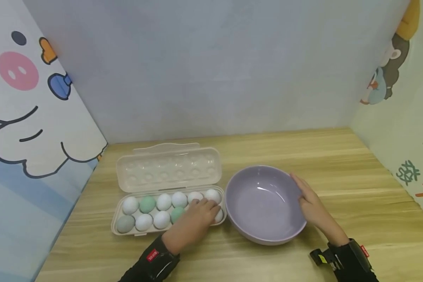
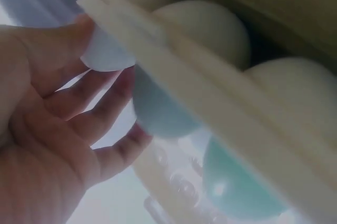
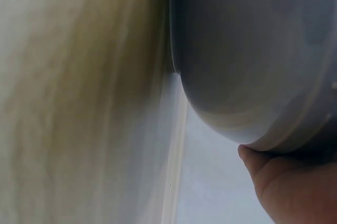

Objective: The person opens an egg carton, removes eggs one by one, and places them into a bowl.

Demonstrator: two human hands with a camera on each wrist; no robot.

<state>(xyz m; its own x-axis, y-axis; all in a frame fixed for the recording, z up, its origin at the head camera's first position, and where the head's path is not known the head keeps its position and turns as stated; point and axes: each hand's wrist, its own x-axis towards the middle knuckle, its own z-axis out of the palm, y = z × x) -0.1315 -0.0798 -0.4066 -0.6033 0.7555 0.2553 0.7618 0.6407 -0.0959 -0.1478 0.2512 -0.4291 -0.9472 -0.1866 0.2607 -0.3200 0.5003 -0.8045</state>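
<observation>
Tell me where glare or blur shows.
Head view: bright streaks inside the lavender bowl, glints on the egg carton lid; left wrist view: soft haze, a highlight on the green egg; right wrist view: wood-grain tabletop blurred.

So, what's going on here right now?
A person works at a table with both arms forward. Their left grip is around a white egg at the right end of an open egg carton, where more white and green eggs sit in two rows. Their right grip holds a purple bowl at its right rim. The bowl stands just right of the carton.
</observation>
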